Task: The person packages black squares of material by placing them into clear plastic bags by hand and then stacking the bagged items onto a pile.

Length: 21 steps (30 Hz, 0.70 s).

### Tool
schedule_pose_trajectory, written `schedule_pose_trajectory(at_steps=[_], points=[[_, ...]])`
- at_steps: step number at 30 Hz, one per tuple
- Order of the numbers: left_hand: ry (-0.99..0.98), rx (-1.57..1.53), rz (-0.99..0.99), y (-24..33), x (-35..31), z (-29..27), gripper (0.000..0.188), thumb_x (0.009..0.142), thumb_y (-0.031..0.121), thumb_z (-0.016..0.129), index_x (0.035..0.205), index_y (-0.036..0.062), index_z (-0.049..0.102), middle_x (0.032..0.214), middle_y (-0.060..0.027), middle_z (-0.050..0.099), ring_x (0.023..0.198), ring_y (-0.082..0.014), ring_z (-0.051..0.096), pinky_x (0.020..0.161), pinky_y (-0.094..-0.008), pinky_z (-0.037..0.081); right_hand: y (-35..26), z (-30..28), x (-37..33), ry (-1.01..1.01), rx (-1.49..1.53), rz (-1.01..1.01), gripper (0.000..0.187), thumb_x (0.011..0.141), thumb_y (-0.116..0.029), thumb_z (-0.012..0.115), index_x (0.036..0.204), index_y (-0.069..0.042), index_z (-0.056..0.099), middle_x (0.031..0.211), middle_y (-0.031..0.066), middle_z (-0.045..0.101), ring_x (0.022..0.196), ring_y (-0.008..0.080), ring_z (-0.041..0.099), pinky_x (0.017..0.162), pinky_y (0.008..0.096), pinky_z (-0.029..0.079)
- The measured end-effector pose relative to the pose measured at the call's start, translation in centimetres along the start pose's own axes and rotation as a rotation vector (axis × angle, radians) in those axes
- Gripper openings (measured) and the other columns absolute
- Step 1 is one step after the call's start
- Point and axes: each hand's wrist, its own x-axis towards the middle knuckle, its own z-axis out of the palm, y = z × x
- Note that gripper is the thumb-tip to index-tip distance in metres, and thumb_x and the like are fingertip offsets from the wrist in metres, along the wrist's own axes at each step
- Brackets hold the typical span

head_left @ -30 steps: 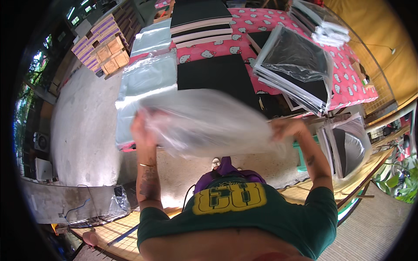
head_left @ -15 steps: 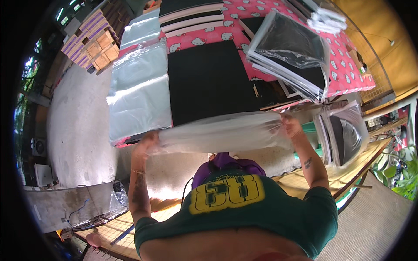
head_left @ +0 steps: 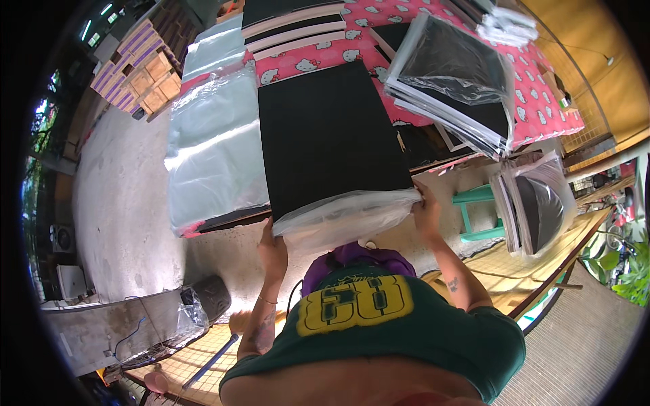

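Clear plastic bag (head_left: 347, 218) spans between left hand (head_left: 272, 249) and right hand (head_left: 426, 212), each gripping one side; black board (head_left: 332, 135) extends forward from it; whether board gripped too, unclear.

Way open above black board (head_left: 328, 135); wrapped stack (head_left: 452, 80) blocks right side.

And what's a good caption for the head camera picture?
Left hand and right hand hold clear plastic at the near edge of a black panel.
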Motion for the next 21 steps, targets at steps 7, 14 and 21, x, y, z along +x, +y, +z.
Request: schedule_pose_trajectory(at_steps=[7,14,21], points=[[-0.251,-0.947,-0.129,5.1,7.6,-12.8,0.041,0.08,0.019,0.058,0.117,0.0029,0.051,0.108,-0.0118,0.057,0.068,-0.015,0.054,0.057,-0.0266,0.043,-15.5,-8.7,6.2,-0.516,0.849,0.122,0.055,0.076,-0.008,0.057,0.129,-0.003,0.04,0.107,0.0051,0.056,0.092,0.0178,0.058,0.081,0.031,0.047],[-0.433,-1.751,0.382,14.4,25.1,-17.5,0.03,0.09,0.017,0.05,0.118,0.0054,0.051,0.117,-0.0104,0.056,0.105,-0.0248,0.055,0.095,-0.0421,0.039,-26.8,-5.2,19.8,-0.393,1.416,-0.081,0.034,0.089,-0.013,0.05,0.123,-0.007,0.047,0.113,0.0063,0.059,0.105,0.0182,0.055,0.099,0.0471,0.036],[-0.2,-1.76,-0.16,8.0,35.1,-6.8,0.012,0.091,0.012,0.051,0.101,0.0093,0.058,0.094,-0.0027,0.062,0.087,-0.0165,0.059,0.084,-0.0408,0.046,-19.1,1.8,29.2,-0.266,1.44,0.236,0.015,0.092,-0.018,0.05,0.098,-0.007,0.058,0.076,0.0024,0.061,0.066,0.0169,0.054,0.091,0.0424,0.044]])
